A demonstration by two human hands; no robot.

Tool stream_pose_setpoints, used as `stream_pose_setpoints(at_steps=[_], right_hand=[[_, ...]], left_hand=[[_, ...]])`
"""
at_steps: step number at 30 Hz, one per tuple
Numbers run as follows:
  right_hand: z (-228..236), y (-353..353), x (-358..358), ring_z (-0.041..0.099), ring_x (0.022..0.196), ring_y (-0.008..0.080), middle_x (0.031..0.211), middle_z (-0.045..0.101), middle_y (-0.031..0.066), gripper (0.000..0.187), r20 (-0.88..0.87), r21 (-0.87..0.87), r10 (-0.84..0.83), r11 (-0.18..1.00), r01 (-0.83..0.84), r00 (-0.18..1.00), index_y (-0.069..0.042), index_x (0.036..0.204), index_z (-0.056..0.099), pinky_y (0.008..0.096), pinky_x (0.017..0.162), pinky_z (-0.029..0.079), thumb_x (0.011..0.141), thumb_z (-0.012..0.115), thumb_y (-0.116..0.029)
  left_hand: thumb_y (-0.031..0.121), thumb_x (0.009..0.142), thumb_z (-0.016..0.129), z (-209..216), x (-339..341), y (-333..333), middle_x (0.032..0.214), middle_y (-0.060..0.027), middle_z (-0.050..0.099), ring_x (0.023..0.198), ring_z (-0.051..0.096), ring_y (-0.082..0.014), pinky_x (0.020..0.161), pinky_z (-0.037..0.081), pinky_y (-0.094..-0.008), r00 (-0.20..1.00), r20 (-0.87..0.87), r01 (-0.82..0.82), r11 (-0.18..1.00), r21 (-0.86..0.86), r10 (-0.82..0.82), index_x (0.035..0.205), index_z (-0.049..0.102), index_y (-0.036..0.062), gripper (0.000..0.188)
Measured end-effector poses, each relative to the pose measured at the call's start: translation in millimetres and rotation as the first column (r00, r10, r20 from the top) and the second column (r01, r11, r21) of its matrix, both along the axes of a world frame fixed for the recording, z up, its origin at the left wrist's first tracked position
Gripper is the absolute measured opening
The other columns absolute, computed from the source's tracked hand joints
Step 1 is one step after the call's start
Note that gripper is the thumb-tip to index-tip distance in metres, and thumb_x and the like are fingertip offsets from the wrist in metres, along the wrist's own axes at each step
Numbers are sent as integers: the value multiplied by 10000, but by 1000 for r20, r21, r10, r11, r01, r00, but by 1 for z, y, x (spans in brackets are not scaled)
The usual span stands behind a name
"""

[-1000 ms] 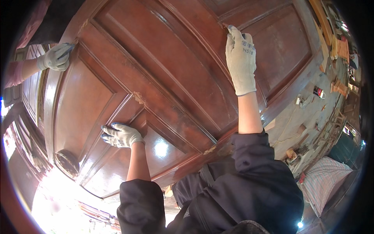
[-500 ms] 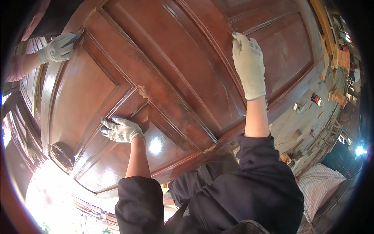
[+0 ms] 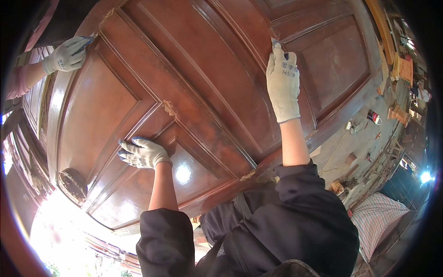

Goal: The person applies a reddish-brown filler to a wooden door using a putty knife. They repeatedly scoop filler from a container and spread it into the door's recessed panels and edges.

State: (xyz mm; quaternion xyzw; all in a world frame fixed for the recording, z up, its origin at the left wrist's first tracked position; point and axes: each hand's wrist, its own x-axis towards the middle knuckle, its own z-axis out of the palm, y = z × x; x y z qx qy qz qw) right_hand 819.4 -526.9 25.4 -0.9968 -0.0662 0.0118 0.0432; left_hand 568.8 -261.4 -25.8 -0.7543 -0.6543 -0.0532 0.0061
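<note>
Wearing a blue-lettered glove (image 3: 285, 99), the right hand (image 3: 282, 78) reaches over brown panelling (image 3: 184, 60).

Left hand (image 3: 144, 153) lies spread, right hand (image 3: 283, 83) extends farther forward, both gloved

panelled wood (image 3: 221, 87) — glossy red-brown, tan patches (image 3: 170, 109). left hand (image 3: 144, 153), right hand (image 3: 283, 81) — off-white gloves (image 3: 284, 99), blue at fingers (image 3: 129, 148). wearer's sleeves (image 3: 164, 235) charcoal; co-worker's sleeve (image 3: 19, 83) pink, glove (image 3: 64, 57) off-white. umbrella (image 3: 379, 216) pale, pinkish-grey check. floor (image 3: 333, 154) grey.
</note>
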Motion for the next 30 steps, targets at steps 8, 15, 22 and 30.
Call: stream_pose_setpoints(at_steps=[8,15,22,30], right_hand=[[0,-2,-5,692,807,347,1061,560,184,344,-53,-9,-35,999,35,998,-125,1356,500,427,632,597,1030,484,-233],[-4,-11,-2,697,821,349,1071,561,164,350,30,-26,-33,999,33,999,-146,1360,504,433,638,600,1027,493,-257],[21,-13,12,687,817,377,1055,569,200,304,51,148,-53,988,45,997,-123,1305,541,445,662,590,1021,492,-220],[12,-14,2,693,794,364,1060,552,191,403,-49,27,52,998,-51,997,-145,1423,457,424,645,598,1033,481,-240]], left_hand=[[442,1041,346,4,1,-2,1608,-228,229,1480,226,-401,1209,172,-494,1000,-14,-1,1000,-20,1,1550,316,188,570],[442,1038,346,-2,1,-3,1611,-217,230,1483,216,-398,1210,176,-491,1000,-17,7,1000,-22,-7,1554,306,196,572],[453,1051,321,1,2,-1,1599,-219,260,1480,233,-382,1204,194,-466,999,-29,-15,1000,11,15,1543,340,203,552],[437,1033,362,1,-1,0,1609,-217,237,1482,221,-397,1206,182,-496,1000,-14,-15,1000,-6,15,1547,324,209,563]])
